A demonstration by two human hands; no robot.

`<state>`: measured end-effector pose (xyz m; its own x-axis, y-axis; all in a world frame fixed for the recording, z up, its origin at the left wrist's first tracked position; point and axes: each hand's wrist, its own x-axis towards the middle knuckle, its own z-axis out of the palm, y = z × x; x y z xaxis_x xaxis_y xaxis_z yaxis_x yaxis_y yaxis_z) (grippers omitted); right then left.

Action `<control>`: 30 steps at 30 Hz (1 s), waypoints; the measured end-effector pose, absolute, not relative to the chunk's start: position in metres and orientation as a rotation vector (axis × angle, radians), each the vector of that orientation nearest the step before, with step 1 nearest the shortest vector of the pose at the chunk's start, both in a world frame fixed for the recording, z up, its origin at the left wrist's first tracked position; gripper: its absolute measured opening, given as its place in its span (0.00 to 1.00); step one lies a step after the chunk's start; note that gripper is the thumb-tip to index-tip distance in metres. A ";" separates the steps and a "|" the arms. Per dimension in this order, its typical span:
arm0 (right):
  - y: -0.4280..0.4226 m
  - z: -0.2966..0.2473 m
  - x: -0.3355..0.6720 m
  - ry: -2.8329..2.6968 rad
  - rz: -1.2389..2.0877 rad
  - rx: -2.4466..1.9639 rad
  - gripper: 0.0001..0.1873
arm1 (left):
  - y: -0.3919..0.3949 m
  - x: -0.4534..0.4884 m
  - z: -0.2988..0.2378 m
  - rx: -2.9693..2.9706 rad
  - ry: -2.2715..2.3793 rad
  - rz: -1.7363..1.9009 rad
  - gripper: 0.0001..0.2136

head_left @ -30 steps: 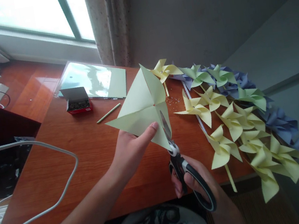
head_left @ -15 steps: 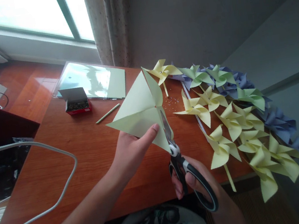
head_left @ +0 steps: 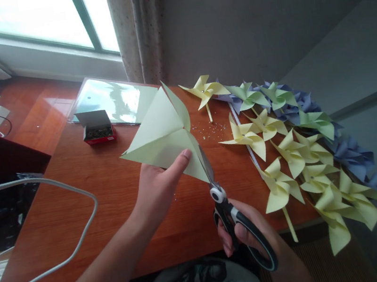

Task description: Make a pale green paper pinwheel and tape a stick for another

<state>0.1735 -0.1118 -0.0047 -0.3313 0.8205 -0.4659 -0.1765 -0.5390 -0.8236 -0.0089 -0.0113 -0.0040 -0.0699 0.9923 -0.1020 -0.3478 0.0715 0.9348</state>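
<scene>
A creased sheet of pale yellow-green paper [head_left: 159,136] is pinched in my left hand [head_left: 161,183], thumb on top and the other fingers hidden underneath. Slits run from its corners toward the middle. My right hand [head_left: 247,222] grips black-and-white scissors [head_left: 218,196], with fingers through the handle loops. The scissor blades lie along the paper's right edge, partly behind it, so I cannot tell how far apart they are.
Several yellow pinwheels [head_left: 279,184], green pinwheels [head_left: 247,96] and blue pinwheels [head_left: 351,155] crowd the table's right side. A small red box [head_left: 100,135] stands open near a clear sleeve of paper [head_left: 114,100]. A white cable [head_left: 92,199] loops at left.
My left hand has drawn the paper to the left, partly away from the scissors, and it now hides the thin green stick. The scissors have shifted slightly down and left.
</scene>
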 end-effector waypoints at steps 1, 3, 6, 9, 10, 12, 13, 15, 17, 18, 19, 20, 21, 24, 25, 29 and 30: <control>-0.112 -0.005 0.174 -0.899 1.935 -1.221 0.28 | -0.011 -0.009 -0.004 0.842 1.045 1.354 0.16; -0.112 -0.006 0.175 -0.909 1.940 -1.210 0.28 | -0.011 -0.008 -0.004 0.855 1.037 1.353 0.18; -0.112 -0.009 0.176 -0.900 1.953 -1.196 0.28 | -0.012 -0.007 -0.005 0.888 1.031 1.338 0.19; -0.113 -0.011 0.179 -0.866 1.980 -1.187 0.28 | -0.012 -0.007 -0.007 0.923 1.026 1.324 0.17; -0.113 -0.011 0.179 -0.855 1.986 -1.183 0.27 | -0.012 -0.007 -0.008 0.932 1.023 1.317 0.16; -0.113 -0.011 0.180 -0.836 1.990 -1.176 0.27 | -0.012 -0.008 -0.009 0.939 1.020 1.294 0.15; -0.112 -0.011 0.180 -0.827 1.989 -1.175 0.27 | -0.013 -0.007 -0.009 0.940 1.019 1.280 0.15; -0.112 -0.011 0.179 -0.812 1.977 -1.177 0.27 | -0.013 -0.007 -0.010 0.943 1.020 1.259 0.15; -0.111 -0.010 0.178 -0.807 1.960 -1.178 0.27 | -0.014 -0.007 -0.010 0.950 1.017 1.250 0.15; -0.111 -0.010 0.177 -0.806 1.952 -1.178 0.27 | -0.014 -0.006 -0.010 0.953 1.014 1.247 0.15; -0.110 -0.010 0.176 -0.809 1.945 -1.180 0.27 | -0.014 -0.006 -0.010 0.955 1.010 1.245 0.14; -0.110 -0.010 0.176 -0.813 1.938 -1.182 0.27 | -0.014 -0.006 -0.010 0.953 1.007 1.241 0.14; -0.110 -0.009 0.175 -0.816 1.932 -1.185 0.27 | -0.014 -0.006 -0.009 0.949 1.003 1.236 0.14; -0.108 -0.008 0.174 -0.829 1.918 -1.198 0.27 | -0.014 -0.006 -0.008 0.937 0.992 1.212 0.13; -0.108 -0.007 0.174 -0.832 1.915 -1.201 0.27 | -0.014 -0.006 -0.008 0.936 0.991 1.207 0.13; -0.106 -0.005 0.173 -0.853 1.898 -1.213 0.26 | -0.014 -0.006 -0.005 0.950 0.989 1.179 0.13; -0.106 -0.005 0.173 -0.856 1.893 -1.215 0.26 | -0.014 -0.006 -0.004 0.955 0.986 1.170 0.12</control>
